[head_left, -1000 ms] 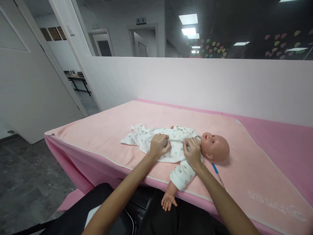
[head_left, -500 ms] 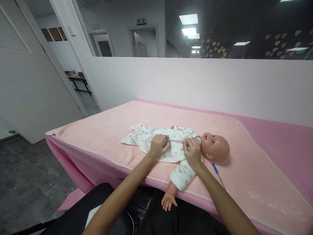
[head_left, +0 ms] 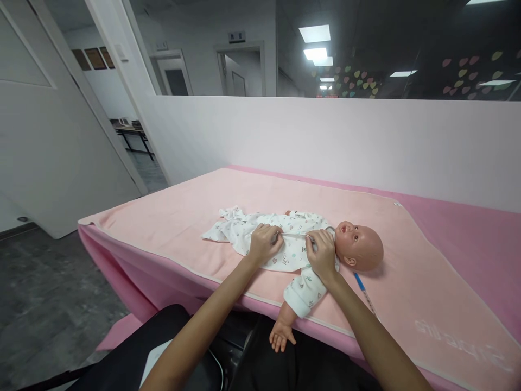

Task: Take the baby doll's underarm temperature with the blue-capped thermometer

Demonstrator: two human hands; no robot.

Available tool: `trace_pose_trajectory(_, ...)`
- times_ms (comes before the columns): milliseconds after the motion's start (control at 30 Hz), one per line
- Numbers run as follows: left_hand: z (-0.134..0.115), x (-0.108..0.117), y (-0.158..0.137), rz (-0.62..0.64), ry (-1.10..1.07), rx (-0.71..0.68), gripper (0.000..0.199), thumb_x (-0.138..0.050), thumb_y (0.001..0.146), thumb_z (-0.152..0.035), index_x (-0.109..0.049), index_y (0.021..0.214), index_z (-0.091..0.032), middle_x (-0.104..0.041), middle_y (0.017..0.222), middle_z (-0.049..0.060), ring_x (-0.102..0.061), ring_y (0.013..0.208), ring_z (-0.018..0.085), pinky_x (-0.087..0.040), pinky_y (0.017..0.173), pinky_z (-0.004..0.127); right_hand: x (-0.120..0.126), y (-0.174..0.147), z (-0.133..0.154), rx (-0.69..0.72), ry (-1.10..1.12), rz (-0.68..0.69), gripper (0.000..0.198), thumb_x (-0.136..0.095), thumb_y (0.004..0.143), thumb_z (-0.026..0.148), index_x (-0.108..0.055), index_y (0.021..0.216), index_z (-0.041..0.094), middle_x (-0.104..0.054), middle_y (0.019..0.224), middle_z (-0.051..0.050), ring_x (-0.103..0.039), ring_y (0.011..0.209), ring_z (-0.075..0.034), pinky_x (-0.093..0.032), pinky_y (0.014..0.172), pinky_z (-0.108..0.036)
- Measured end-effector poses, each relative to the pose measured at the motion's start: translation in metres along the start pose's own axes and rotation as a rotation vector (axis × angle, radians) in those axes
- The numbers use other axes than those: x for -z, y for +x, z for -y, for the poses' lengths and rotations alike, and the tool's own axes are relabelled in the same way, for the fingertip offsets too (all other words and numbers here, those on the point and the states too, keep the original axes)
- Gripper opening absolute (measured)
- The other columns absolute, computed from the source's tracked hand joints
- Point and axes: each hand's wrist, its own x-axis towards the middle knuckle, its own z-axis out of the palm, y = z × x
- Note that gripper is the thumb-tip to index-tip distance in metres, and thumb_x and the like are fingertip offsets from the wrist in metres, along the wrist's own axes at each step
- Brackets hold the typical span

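A baby doll (head_left: 359, 247) lies on its back, dressed in a white printed baby gown (head_left: 291, 255). My left hand (head_left: 265, 243) is closed over the middle of the gown, fingers pinched on one end of a thin white cord (head_left: 293, 234). The cord's other end is pinched in my right hand (head_left: 321, 248), at the doll's chest. Between my hands it runs straight, just over the gown; whether it is attached to the garment I cannot tell. Near my right wrist, the doll's sleeved arm (head_left: 305, 293) hangs past the table edge.
A pink blanket (head_left: 179, 212) covers the table under the doll. Beside the doll's head lies a slim stick with a blue end (head_left: 360, 281), partly behind my right forearm. A white wall (head_left: 325, 146) with a window stands behind the table; a door (head_left: 52, 146) is at the left.
Both hands keep their grip on the cord in nearly the same place. The whole view has shifted very slightly; the doll lies as before.
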Motion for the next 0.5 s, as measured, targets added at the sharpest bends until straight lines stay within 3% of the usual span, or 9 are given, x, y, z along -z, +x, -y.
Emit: trace_pose_trajectory(500, -0.0014, 0.0015, 0.0, 0.014, -0.071, -0.056, 0.009, -0.044, 0.07, -0.013, -0.05, 0.073, -0.019, -0.047, 0.054, -0.002, -0.042, 0.052, 0.013, -0.034, 0.059, 0.029, 0.001, 0.0004, 0.0011, -0.003, -0.001, 0.001, 0.014, -0.044, 0.085, 0.016, -0.055, 0.076, 0.019, -0.061, 0.072, -0.003, -0.052, 0.075, -0.018, -0.038, 0.074, -0.033)
